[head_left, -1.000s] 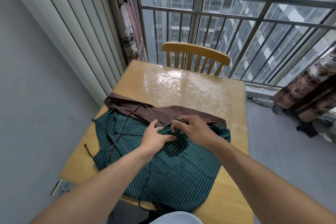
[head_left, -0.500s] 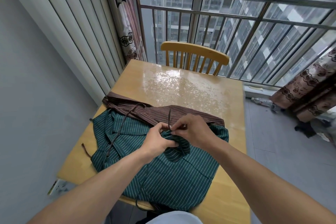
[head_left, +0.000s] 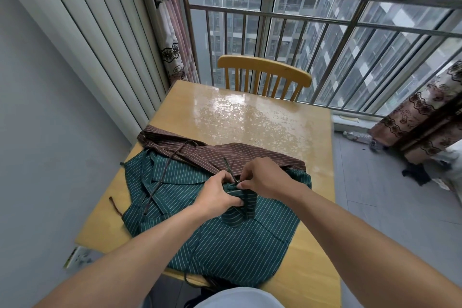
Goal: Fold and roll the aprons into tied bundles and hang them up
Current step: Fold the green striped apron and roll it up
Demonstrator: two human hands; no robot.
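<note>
Both hands' grip — apparently pinching — rolled green bundle (head_left: 238,204) mid-table (head_left: 262,117).

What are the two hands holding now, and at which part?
The left hand grips a small rolled green striped bundle around its middle. The right hand pinches the dark tie string at the bundle's top.
</note>
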